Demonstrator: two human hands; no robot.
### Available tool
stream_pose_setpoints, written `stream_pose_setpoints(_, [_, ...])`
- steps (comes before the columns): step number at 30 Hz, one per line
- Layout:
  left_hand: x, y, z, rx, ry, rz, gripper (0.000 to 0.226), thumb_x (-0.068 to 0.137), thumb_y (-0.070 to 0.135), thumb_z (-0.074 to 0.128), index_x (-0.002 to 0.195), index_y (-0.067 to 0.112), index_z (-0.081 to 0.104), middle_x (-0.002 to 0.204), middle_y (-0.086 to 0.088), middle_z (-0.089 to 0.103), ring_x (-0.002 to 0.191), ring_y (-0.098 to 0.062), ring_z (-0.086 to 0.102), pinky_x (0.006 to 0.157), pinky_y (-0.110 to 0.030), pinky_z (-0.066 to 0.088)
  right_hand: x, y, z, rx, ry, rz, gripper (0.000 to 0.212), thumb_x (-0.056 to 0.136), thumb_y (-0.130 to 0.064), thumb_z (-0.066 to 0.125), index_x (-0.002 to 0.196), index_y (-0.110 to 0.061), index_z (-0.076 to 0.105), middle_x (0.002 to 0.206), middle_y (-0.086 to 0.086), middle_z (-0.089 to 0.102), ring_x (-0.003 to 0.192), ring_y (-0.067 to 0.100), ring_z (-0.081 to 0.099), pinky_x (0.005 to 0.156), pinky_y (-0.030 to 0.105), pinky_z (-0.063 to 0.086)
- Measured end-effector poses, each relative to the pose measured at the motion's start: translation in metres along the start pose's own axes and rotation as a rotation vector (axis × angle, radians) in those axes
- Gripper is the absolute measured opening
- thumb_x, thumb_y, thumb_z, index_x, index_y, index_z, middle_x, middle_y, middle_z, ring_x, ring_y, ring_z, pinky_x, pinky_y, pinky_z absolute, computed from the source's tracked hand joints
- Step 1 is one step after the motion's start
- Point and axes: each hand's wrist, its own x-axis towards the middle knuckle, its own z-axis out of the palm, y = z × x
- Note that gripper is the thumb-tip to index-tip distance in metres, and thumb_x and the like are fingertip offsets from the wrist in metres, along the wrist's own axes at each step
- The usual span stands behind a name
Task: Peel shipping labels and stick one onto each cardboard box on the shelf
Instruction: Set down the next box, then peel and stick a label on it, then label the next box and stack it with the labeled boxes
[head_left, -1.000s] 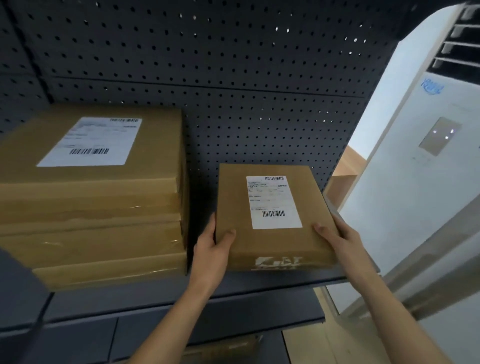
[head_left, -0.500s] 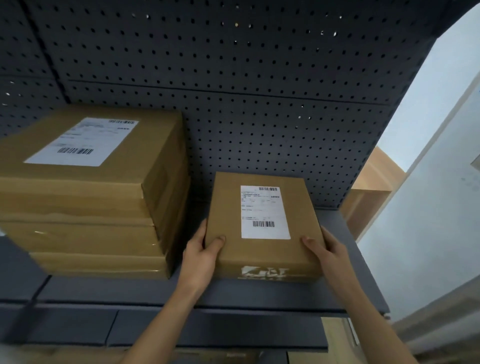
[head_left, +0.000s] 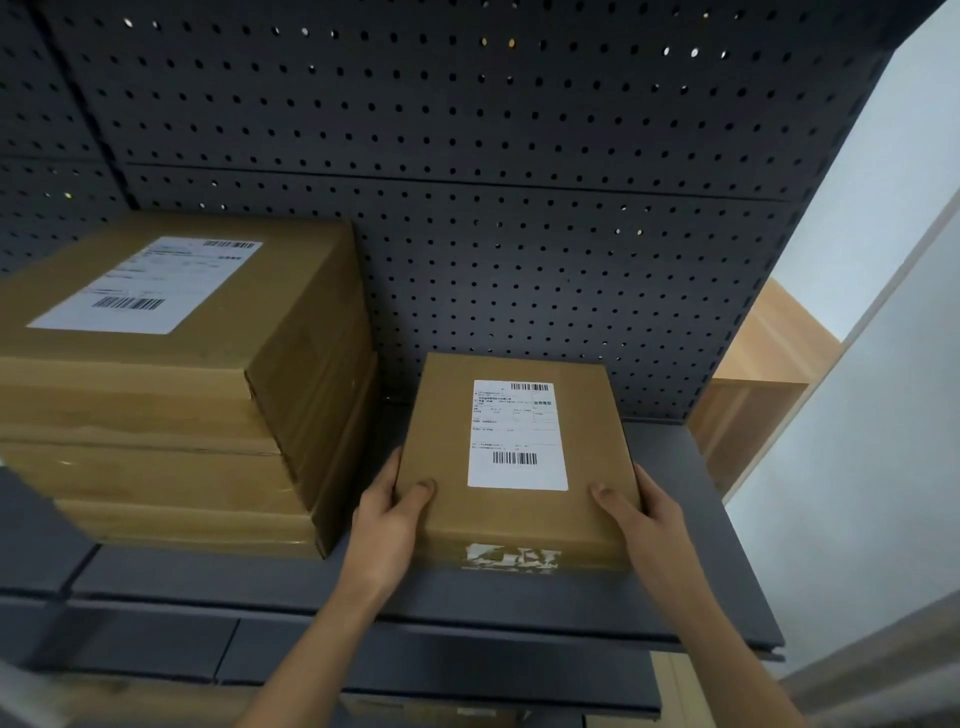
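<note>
A small flat cardboard box (head_left: 447, 514) lies on the dark grey shelf (head_left: 519, 608), with a white shipping label (head_left: 517, 435) stuck on its top. My left hand (head_left: 387, 525) grips its near left corner, thumb on top. My right hand (head_left: 641, 519) grips its near right corner, thumb on top as well. To the left stands a stack of larger cardboard boxes (head_left: 171, 431); the top one carries a white shipping label (head_left: 148, 285).
A dark perforated back panel (head_left: 467, 156) closes the shelf behind the boxes. The shelf's right end (head_left: 769, 639) is open to a pale wall and a wooden unit (head_left: 758, 395). Lower shelving (head_left: 156, 649) sits below.
The small box has slid farther back onto the shelf, both hands still holding its near corners. The camera view has shifted left and upward.
</note>
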Motion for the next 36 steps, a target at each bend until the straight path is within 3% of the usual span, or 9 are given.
stream_pose_setpoints(2, [0.002, 0.001, 0.0, 0.006, -0.008, -0.023, 0.048, 0.1, 0.015, 0.052, 0.146, 0.023, 0.045, 0.128, 0.009, 0.064, 0.118, -0.011, 0.059, 0.109, -0.033, 0.041, 0.001, -0.002, 0.0, -0.007, -0.008, 0.007, 0.032, 0.091, -0.036, 0.065, 0.123, -0.036, 0.06, 0.108, -0.016, 0.072, 0.1, 0.013, 0.068, 0.092, 0.041, 0.054])
stream_pose_setpoints(5, [0.003, 0.005, -0.002, 0.039, -0.015, -0.05, 0.046, 0.097, 0.02, 0.054, 0.143, 0.027, 0.048, 0.126, 0.008, 0.064, 0.115, -0.011, 0.059, 0.101, -0.028, 0.043, 0.002, -0.005, -0.002, -0.022, -0.002, 0.029, 0.03, 0.091, -0.036, 0.065, 0.12, -0.035, 0.06, 0.11, -0.013, 0.071, 0.101, 0.015, 0.067, 0.092, 0.04, 0.053])
stream_pose_setpoints(10, [-0.004, 0.018, -0.002, 0.106, -0.017, -0.063, 0.053, 0.098, 0.025, 0.055, 0.149, 0.026, 0.038, 0.134, 0.01, 0.055, 0.125, -0.014, 0.053, 0.109, -0.029, 0.036, -0.002, -0.016, -0.005, -0.18, -0.021, 0.009, 0.043, 0.092, -0.037, 0.063, 0.133, -0.029, 0.053, 0.124, -0.008, 0.065, 0.105, 0.014, 0.064, 0.095, 0.039, 0.052])
stream_pose_setpoints(14, [-0.024, 0.032, -0.008, 0.257, 0.083, 0.062, 0.063, 0.101, 0.024, 0.054, 0.156, 0.019, 0.025, 0.142, 0.01, 0.043, 0.125, 0.002, 0.035, 0.099, -0.01, 0.026, -0.02, -0.041, 0.004, -0.474, 0.077, -0.307, 0.053, 0.095, -0.032, 0.06, 0.144, -0.026, 0.043, 0.142, -0.009, 0.048, 0.119, 0.012, 0.049, 0.096, 0.029, 0.041])
stream_pose_setpoints(18, [-0.053, 0.032, -0.033, 0.457, 0.179, 0.24, 0.046, 0.101, 0.031, 0.051, 0.146, 0.022, 0.047, 0.144, 0.009, 0.052, 0.13, -0.004, 0.048, 0.109, -0.026, 0.04, -0.041, -0.065, 0.031, -0.604, -0.015, -0.558, 0.038, 0.097, -0.033, 0.056, 0.133, -0.023, 0.056, 0.137, -0.008, 0.053, 0.12, 0.007, 0.048, 0.093, 0.01, 0.031])
stream_pose_setpoints(20, [-0.071, 0.032, -0.054, 0.535, 0.225, 0.266, 0.038, 0.101, 0.03, 0.05, 0.137, 0.022, 0.058, 0.129, 0.008, 0.065, 0.117, -0.009, 0.06, 0.098, -0.031, 0.05, -0.05, -0.072, 0.055, -0.65, -0.141, -0.647, 0.034, 0.097, -0.036, 0.054, 0.128, -0.025, 0.06, 0.127, -0.011, 0.059, 0.113, 0.001, 0.05, 0.085, 0.005, 0.031])
stream_pose_setpoints(26, [-0.13, 0.016, -0.15, 0.812, 0.437, 0.251, 0.04, 0.1, 0.043, 0.039, 0.128, 0.026, 0.062, 0.121, 0.007, 0.068, 0.102, -0.013, 0.065, 0.082, -0.037, 0.056, -0.101, -0.088, 0.151, -0.741, -0.407, -0.904, 0.035, 0.098, -0.037, 0.054, 0.126, -0.02, 0.065, 0.124, -0.007, 0.065, 0.107, 0.006, 0.058, 0.082, 0.015, 0.043])
stream_pose_setpoints(31, [-0.191, -0.006, -0.248, 0.945, 0.661, 0.165, 0.031, 0.099, 0.031, 0.049, 0.127, 0.025, 0.061, 0.12, 0.006, 0.066, 0.108, -0.02, 0.063, 0.081, -0.035, 0.053, -0.152, -0.095, 0.245, -0.738, -0.542, -1.033, 0.037, 0.098, -0.034, 0.054, 0.13, -0.017, 0.062, 0.126, -0.004, 0.065, 0.114, 0.016, 0.06, 0.091, 0.029, 0.049])
stream_pose_setpoints(36, [-0.265, -0.037, -0.36, 1.084, 0.794, 0.077, 0.032, 0.091, 0.024, 0.058, 0.12, 0.015, 0.066, 0.108, -0.002, 0.071, 0.099, -0.028, 0.066, 0.074, -0.038, 0.055, -0.215, -0.098, 0.358, -0.723, -0.636, -1.138, 0.028, 0.095, -0.03, 0.056, 0.116, -0.015, 0.067, 0.111, -0.003, 0.068, 0.101, 0.018, 0.064, 0.085, 0.035, 0.054])
